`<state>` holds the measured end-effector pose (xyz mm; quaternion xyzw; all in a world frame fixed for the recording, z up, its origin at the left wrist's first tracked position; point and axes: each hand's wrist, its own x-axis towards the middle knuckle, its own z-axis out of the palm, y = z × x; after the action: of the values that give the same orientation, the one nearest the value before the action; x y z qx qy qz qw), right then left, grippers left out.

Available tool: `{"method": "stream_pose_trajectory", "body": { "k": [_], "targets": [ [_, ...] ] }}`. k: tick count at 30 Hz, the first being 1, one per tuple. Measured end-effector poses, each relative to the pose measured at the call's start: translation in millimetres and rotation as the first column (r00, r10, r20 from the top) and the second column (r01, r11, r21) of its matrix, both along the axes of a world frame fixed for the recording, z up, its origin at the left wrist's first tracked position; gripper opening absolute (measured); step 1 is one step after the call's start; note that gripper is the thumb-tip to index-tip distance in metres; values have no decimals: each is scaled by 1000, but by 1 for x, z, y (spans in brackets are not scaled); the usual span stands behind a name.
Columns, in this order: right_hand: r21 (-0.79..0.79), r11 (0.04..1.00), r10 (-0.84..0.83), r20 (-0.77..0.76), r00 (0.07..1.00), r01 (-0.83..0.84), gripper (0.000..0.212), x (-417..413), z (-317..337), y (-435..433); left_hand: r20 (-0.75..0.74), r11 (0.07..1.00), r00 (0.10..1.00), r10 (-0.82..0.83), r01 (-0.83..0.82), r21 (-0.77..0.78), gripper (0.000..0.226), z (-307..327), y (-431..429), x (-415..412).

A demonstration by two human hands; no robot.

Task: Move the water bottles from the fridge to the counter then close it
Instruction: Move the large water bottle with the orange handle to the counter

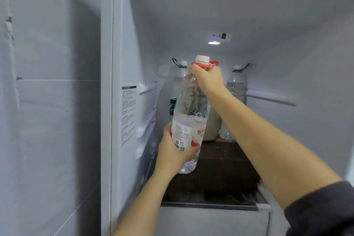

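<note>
our right hand (208, 77) grips the red-handled bottle (191, 105) at the neck; our left hand (172, 153) grips its base. the label (183, 134) shows a barcode and red lettering too blurred to read.

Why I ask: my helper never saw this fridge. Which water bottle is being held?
Inside the open fridge, above the dark shelf, the left hand and right hand hold one clear water bottle before two back bottles. It alone has a red carry handle; theirs are dark green.
</note>
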<state>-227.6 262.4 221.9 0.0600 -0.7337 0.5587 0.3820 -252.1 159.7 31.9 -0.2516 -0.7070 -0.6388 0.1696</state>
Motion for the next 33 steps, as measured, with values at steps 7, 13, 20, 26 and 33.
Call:
{"method": "stream_pose_trajectory", "body": {
  "k": [7,13,20,26,33],
  "targets": [
    [-21,999,31,-123,992,-34,14,92,-29,-28,-102,1000,995,-24,23,-14,90,-23,-35,67],
    [-88,992,66,-221,973,-87,8,157,-60,-42,-125,993,991,48,-61,-100,96,-47,-62,118],
    [-130,971,176,-179,968,-200,19,207,-109,-52,-11,990,993,118,-119,-78,99,-89,-80,187],
    [-86,943,312,-106,944,-321,28,238,-150,-68,76,936,936,344,-336,-100,99,-138,-89,247],
    [-53,851,519,-66,852,-522,20,271,-174,-110,141,810,798,586,-576,-106,99,-171,-124,306]
  ]
}}
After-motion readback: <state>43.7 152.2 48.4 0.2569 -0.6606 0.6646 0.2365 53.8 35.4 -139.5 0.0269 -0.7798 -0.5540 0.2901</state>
